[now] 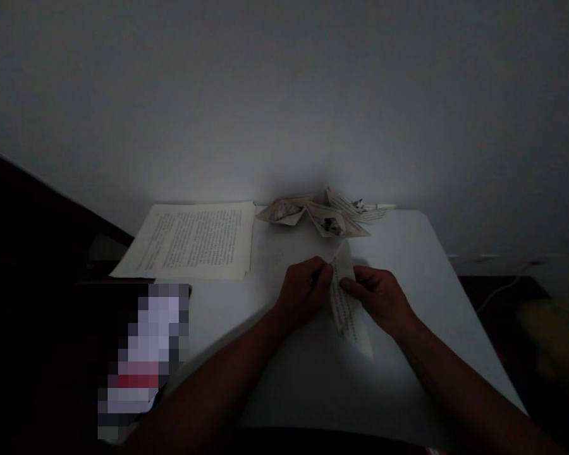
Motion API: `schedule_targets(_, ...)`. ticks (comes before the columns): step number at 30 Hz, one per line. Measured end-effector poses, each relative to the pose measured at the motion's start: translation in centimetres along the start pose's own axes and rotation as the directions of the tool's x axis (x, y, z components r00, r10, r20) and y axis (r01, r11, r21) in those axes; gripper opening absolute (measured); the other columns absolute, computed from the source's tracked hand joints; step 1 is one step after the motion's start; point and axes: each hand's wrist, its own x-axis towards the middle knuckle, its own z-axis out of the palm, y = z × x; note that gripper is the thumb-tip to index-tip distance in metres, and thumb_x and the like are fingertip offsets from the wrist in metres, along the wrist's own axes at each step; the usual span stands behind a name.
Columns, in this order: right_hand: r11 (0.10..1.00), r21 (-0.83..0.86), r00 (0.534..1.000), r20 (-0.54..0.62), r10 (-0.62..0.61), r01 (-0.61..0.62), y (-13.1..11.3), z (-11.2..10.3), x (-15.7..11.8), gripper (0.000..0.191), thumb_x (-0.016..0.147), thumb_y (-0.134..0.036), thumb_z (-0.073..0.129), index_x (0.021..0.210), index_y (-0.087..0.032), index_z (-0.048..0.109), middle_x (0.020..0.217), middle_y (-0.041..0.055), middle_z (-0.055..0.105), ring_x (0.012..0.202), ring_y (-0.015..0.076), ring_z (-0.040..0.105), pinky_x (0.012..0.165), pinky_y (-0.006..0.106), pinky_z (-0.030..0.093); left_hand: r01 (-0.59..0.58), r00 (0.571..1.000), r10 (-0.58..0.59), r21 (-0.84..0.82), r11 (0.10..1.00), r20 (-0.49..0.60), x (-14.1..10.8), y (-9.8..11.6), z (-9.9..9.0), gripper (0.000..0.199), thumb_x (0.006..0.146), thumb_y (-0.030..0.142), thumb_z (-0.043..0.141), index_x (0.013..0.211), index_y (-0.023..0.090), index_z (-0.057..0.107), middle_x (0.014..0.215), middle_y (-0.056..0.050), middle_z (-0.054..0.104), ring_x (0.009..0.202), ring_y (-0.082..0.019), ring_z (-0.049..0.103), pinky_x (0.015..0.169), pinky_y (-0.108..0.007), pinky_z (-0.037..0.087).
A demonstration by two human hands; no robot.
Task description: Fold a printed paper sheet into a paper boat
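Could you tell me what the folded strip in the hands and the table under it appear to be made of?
The folded strip, held by the left hand and right hand, looks like thin matte printed paper: lines of text show and it holds sharp creases. The table appears smooth and white, perhaps laminate or plastic; the dim light leaves that open.

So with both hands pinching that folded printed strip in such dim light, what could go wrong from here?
1. The scene is very dark, so a crease on the folded strip may land crooked; the left hand and right hand hide part of it.
2. The pinch is narrow at the top, so the thin paper might tear.
3. The finished paper folds lie just beyond the hands, and could be knocked.
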Motion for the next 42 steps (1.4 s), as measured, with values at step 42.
schedule_targets(42, 0.903, 0.428, 0.995, -0.083, 0.053, -0.012, -1.3, 1.0, -0.7, 0.025, 0.059, -0.037, 0.080, 0.071, -0.018, 0.070, 0.073, 0.0093, 0.073, 0.073, 0.0287, 0.070, 0.063, 0.042, 0.057, 0.305, 0.858, -0.084, -0.371, 0.877, 0.506, -0.2, 0.2, -0.5, 0.044, 0.087, 0.048, 0.052, 0.060, 0.014, 0.053, 0.054, 0.002, 0.046, 0.050, -0.008, 0.041, 0.048, -0.020, 0.032)
